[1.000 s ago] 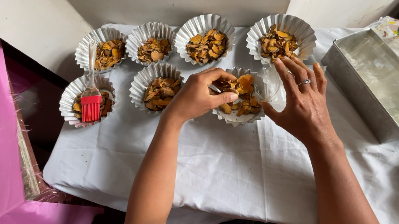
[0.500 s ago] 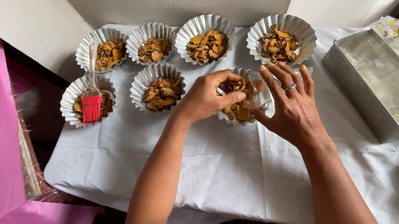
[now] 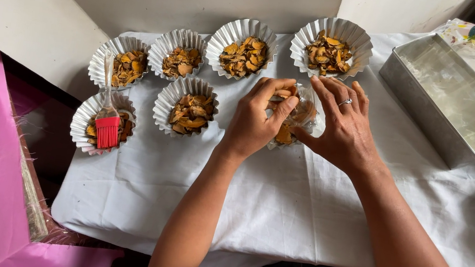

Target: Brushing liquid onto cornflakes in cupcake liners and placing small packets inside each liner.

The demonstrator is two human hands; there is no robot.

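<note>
Left hand and right hand, fingers closed together on a clear bag of orange-brown chips, hold it just above the white-clothed surface, among filled fluted foil cups.

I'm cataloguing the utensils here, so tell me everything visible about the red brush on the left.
The pastry brush has a flat, square red head, silicone by its look, with fine parallel bristles, and a pale, translucent-looking handle. It lies tilted in the fluted foil cup nearest the table's left edge, its head resting on the orange-brown pieces inside. The handle runs up and away over the rim toward the next cup. Neither hand touches it.
</note>
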